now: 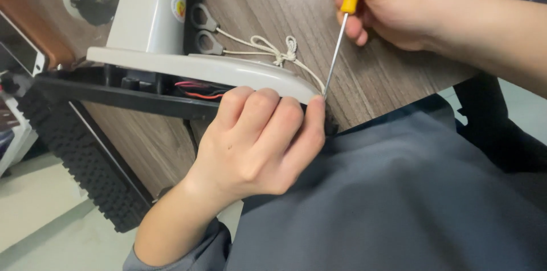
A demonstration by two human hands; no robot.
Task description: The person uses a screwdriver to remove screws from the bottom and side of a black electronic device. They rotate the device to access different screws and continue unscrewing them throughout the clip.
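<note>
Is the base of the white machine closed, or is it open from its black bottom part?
Open: the white base sits lifted off the black bottom, and red wires show in the gap.

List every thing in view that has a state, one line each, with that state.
Left hand: curled, gripping the edge of the machine base.
Right hand: closed around the screwdriver handle.
Screwdriver: held slanted, tip at the base edge by the left fingers.
Machine base: cream shell lifted off its black underside, red wires showing in the gap.
Scissors: lying on the table, white cord knotted to the handles.
</note>
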